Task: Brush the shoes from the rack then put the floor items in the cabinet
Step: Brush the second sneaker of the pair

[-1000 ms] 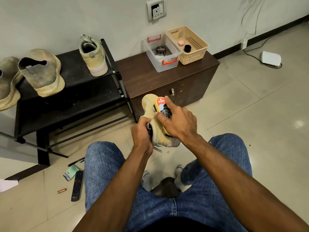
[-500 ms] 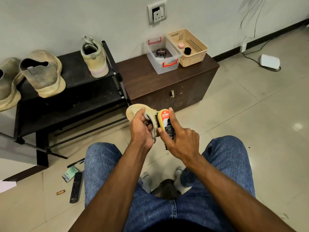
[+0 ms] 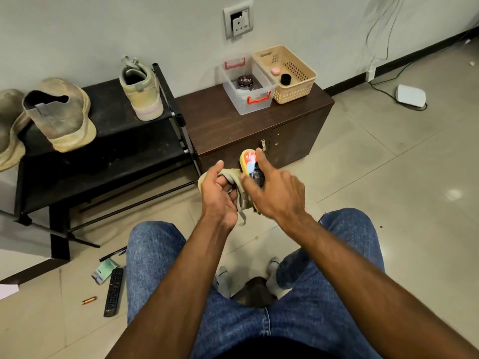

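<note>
Left hand (image 3: pixel 220 195) is seen curled around the heel end of a beige sneaker (image 3: pixel 239 182), held in the air above the knees, at about 12 o'clock from the lap. Right hand (image 3: pixel 274 193) is wrapped around a yellow-backed shoe brush (image 3: pixel 250 164), whose bristle side is pressed against the sneaker's side.

The sneaker is judged light and soft in the upper, so it will likely buckle under brushing unless supported from inside or gripped at the stiffer sole and heel. The brush looks rigid and is best held across its back.

Most of the sneaker is hidden behind both hands; its toe and sole cannot be made out, and a loose strap hangs below. The bristles are blurred.

On the floor at 8 o'clock lie a pen (image 3: pixel 112 254), a green packet (image 3: pixel 103 271), a remote control (image 3: pixel 113 292) and a small copper-coloured cylinder (image 3: pixel 89 300). The shoe rack (image 3: pixel 124 141) at 10 o'clock carries three more shoes, one cut off at the frame edge. The cabinet (image 3: pixel 290 136) at 12 o'clock is closed.
</note>
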